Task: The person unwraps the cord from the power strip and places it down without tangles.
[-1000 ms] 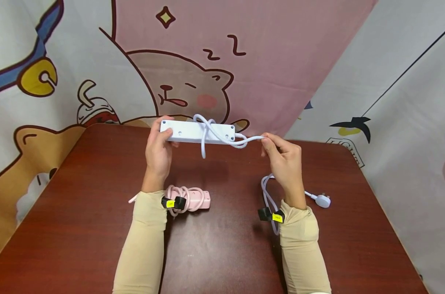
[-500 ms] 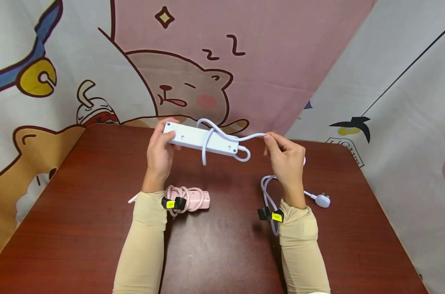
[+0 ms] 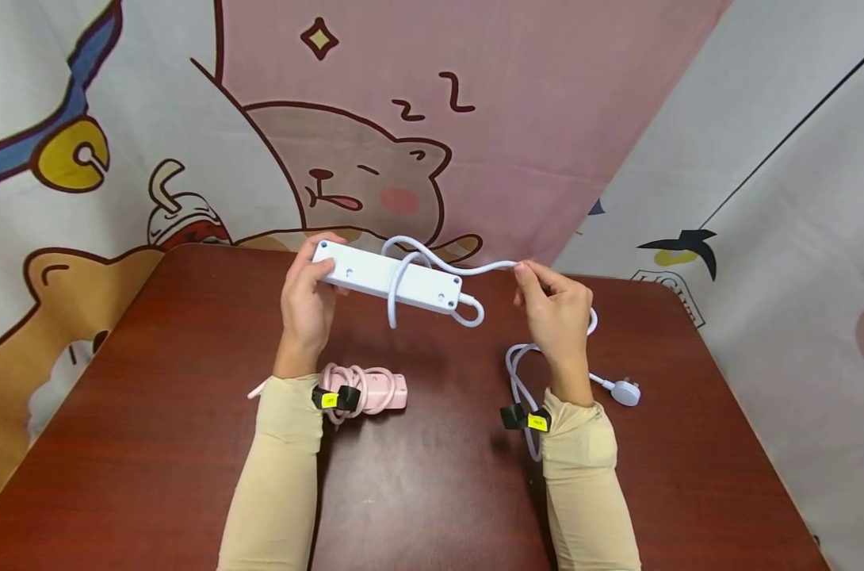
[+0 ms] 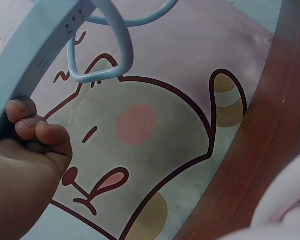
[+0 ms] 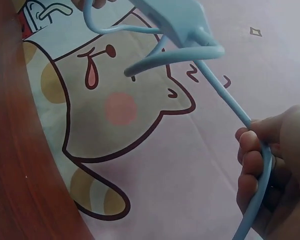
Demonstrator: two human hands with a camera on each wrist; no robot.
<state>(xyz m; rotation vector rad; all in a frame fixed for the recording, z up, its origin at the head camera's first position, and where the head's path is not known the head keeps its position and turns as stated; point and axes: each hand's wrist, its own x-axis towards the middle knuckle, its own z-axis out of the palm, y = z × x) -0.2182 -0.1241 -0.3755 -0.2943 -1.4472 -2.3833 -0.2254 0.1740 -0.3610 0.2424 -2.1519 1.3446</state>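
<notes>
My left hand [image 3: 309,295] grips the left end of a white power strip [image 3: 385,276] held in the air above the far part of the table, its right end tilted down. The strip's white cord [image 3: 432,258] loops around its body. My right hand [image 3: 555,311] pinches that cord [image 5: 230,102] to the right of the strip; from there the cord runs down to the table and ends in a white plug [image 3: 625,392]. In the left wrist view my fingers [image 4: 32,125] curl round the strip [image 4: 35,55].
A pink power strip [image 3: 371,390] with its cord wound round it lies on the dark red table [image 3: 432,492] by my left forearm. Cartoon-printed cloth [image 3: 375,119] hangs behind and to both sides of the table.
The white strip has tilted so its right end sits lower, and the cord loop near that end has loosened. Both hands stay almost where they were.
</notes>
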